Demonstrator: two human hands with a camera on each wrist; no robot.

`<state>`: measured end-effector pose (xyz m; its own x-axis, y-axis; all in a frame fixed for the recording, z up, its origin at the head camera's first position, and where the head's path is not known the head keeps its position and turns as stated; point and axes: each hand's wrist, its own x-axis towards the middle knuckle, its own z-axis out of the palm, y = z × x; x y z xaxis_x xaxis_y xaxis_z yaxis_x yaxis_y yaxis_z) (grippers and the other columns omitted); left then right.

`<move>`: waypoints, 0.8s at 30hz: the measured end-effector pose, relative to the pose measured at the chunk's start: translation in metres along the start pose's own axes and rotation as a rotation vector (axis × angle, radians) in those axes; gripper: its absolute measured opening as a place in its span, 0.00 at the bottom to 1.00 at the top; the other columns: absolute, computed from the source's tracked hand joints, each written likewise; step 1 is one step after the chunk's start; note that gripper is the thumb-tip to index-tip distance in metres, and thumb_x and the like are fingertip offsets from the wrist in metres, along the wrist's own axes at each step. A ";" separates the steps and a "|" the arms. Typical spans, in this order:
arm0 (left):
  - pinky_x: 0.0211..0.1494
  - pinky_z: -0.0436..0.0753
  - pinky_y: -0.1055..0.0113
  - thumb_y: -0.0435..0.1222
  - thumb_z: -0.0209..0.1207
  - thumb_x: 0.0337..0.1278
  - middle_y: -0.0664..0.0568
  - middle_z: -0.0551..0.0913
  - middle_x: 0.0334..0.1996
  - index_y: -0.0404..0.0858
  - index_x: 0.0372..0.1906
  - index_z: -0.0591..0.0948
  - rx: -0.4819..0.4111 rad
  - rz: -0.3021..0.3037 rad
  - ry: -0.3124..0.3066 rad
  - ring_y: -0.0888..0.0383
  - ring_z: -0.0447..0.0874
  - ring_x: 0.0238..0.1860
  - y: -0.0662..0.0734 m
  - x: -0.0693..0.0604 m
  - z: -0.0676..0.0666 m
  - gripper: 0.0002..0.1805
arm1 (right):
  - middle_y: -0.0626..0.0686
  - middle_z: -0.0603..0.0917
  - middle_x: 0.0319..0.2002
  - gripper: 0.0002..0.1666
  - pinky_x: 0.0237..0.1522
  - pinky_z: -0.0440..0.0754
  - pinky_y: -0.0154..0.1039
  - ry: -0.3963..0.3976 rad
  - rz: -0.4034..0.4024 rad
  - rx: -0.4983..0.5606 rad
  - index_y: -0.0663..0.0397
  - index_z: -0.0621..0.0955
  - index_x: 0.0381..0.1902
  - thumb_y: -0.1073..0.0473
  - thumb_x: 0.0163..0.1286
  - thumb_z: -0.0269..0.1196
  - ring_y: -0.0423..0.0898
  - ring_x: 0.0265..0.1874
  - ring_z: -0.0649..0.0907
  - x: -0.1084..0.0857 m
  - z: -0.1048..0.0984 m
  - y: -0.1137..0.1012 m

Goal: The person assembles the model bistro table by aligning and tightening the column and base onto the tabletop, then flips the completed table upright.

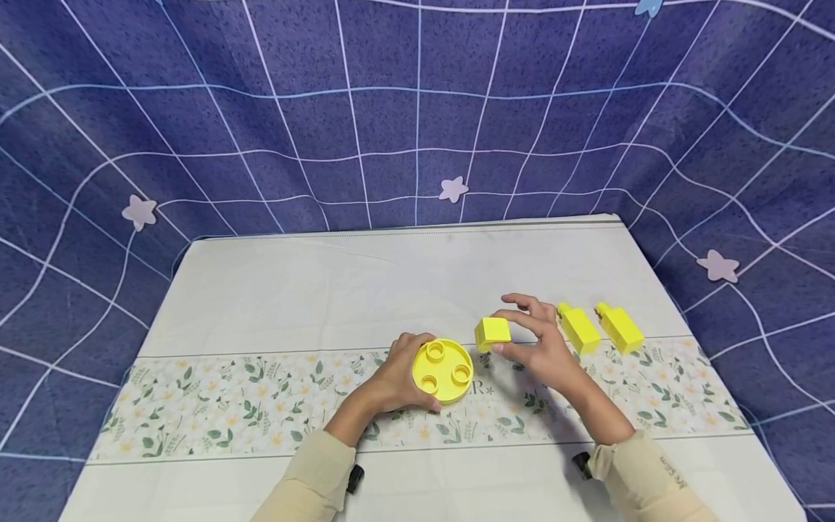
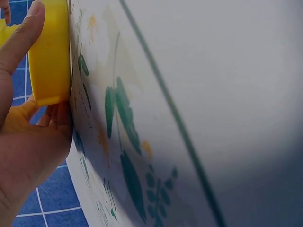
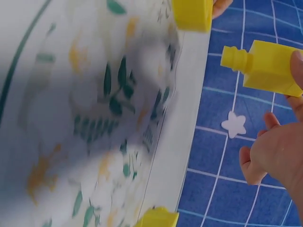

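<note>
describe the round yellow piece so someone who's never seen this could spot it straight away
On the white table, find the floral band running across it. There, the left hand grips a shallow yellow disc by its side. Unlike the blocky yellow pieces to its right, it is round, with three raised rings inside its rim.

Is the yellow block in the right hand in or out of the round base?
Out: the right hand holds the yellow block apart from the round base, whose three sockets look empty.
</note>
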<state>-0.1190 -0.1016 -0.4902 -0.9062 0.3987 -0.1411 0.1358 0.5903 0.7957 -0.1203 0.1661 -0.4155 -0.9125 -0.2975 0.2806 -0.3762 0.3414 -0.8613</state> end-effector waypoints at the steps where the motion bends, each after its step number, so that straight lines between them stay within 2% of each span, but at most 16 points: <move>1: 0.63 0.68 0.52 0.43 0.83 0.15 0.54 0.65 0.57 0.49 0.70 0.64 -0.001 0.001 0.001 0.56 0.62 0.57 0.000 0.000 0.000 0.62 | 0.63 0.68 0.64 0.22 0.56 0.56 0.60 -0.007 0.004 0.016 0.61 0.82 0.49 0.71 0.54 0.70 0.60 0.60 0.56 -0.001 0.001 -0.007; 4: 0.62 0.68 0.52 0.43 0.83 0.15 0.55 0.66 0.57 0.49 0.69 0.64 0.000 0.005 0.002 0.56 0.62 0.57 0.000 0.000 0.000 0.62 | 0.66 0.67 0.63 0.22 0.55 0.56 0.61 -0.027 -0.009 0.034 0.64 0.82 0.49 0.73 0.54 0.70 0.63 0.59 0.57 -0.004 0.007 -0.016; 13: 0.60 0.69 0.54 0.43 0.82 0.16 0.55 0.66 0.57 0.50 0.69 0.64 -0.004 0.011 -0.005 0.57 0.63 0.55 -0.001 0.001 0.001 0.61 | 0.66 0.68 0.62 0.22 0.56 0.56 0.61 -0.071 -0.041 0.049 0.64 0.82 0.48 0.72 0.53 0.71 0.64 0.57 0.59 -0.011 0.022 -0.017; 24: 0.59 0.69 0.54 0.44 0.82 0.16 0.54 0.66 0.57 0.49 0.69 0.64 -0.010 0.016 -0.005 0.57 0.63 0.54 -0.001 0.000 0.000 0.61 | 0.67 0.71 0.60 0.23 0.56 0.57 0.60 -0.040 -0.063 0.064 0.64 0.83 0.46 0.73 0.49 0.72 0.65 0.57 0.60 -0.020 0.036 -0.014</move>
<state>-0.1191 -0.1024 -0.4906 -0.9018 0.4117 -0.1313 0.1461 0.5765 0.8039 -0.0915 0.1356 -0.4243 -0.8797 -0.3528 0.3189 -0.4203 0.2632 -0.8684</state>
